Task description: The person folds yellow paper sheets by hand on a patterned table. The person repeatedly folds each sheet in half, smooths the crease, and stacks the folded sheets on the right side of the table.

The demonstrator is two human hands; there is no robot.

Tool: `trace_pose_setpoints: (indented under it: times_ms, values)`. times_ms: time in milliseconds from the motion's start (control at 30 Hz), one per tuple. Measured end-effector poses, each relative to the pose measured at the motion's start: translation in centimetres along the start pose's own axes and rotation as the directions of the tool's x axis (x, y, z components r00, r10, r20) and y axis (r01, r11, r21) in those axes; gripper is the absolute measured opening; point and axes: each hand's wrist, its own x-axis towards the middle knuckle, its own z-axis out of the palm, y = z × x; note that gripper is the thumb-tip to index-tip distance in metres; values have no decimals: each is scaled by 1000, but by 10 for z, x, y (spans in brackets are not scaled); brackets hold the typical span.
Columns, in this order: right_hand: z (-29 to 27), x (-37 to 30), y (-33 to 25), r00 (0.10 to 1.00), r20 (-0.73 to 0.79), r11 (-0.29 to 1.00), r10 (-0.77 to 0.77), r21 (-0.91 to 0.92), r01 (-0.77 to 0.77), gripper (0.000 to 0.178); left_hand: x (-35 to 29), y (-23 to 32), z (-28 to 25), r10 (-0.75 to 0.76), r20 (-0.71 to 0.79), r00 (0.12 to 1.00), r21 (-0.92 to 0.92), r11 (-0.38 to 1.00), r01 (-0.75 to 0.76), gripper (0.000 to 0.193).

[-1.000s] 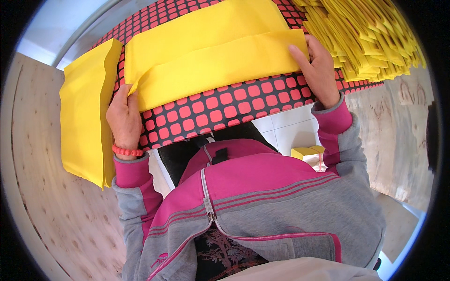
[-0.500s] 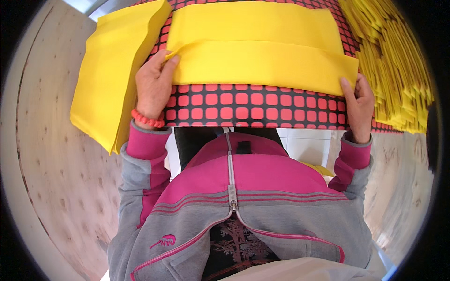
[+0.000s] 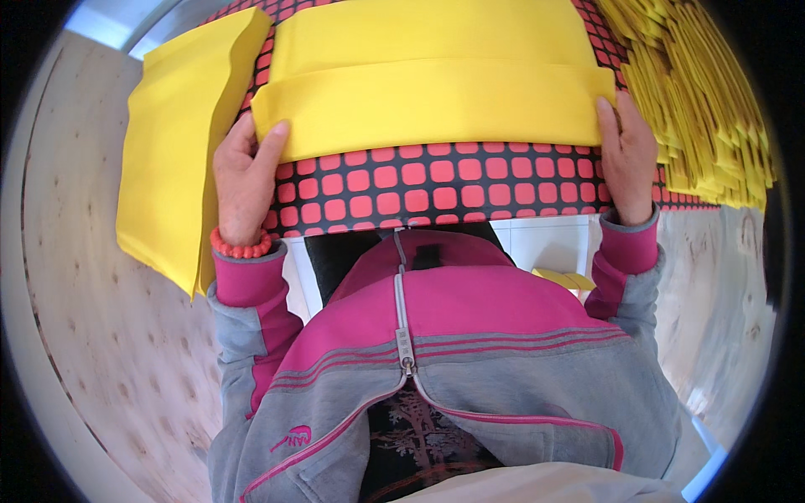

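A yellow cloth sheet (image 3: 436, 105) lies in front of me, its near part folded over into a wide band. My left hand (image 3: 249, 172) grips the left end of the band, thumb on top and the other fingers partly hidden beneath the edge. At the band's right end, my right hand (image 3: 627, 151) pinches the near corner, its thumb resting on the cloth. Both ends are held at about the same height, and the fold runs nearly straight between them.
The table wears a red-and-black checked cover (image 3: 402, 189). To the left, a thick stack of flat yellow cloth (image 3: 172, 151) overhangs the table edge. Several folded yellow cloths (image 3: 704, 109) are piled at the right. White floor tiles (image 3: 545, 239) show below the table edge.
The band's left end has gone from bunched to spread flat, and my left hand has moved outward and nearer. The fold now lies straighter. My right hand still holds its corner.
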Motion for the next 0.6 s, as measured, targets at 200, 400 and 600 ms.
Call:
trace_pose_setpoints:
  times_ms: [200,400,600]
  values:
    - [3,-1,1,999,-43,994,14,-111,-19,18,8,-2,4,85,-37,996,94,992,-82,17]
    - [3,1,3,995,-52,991,80,-102,-85,18,9,0,13,266,-79,961,470,860,-199,23]
    - [6,5,-1,992,-118,988,38,-145,-55,34,7,2,13,331,-69,941,693,694,-193,22]
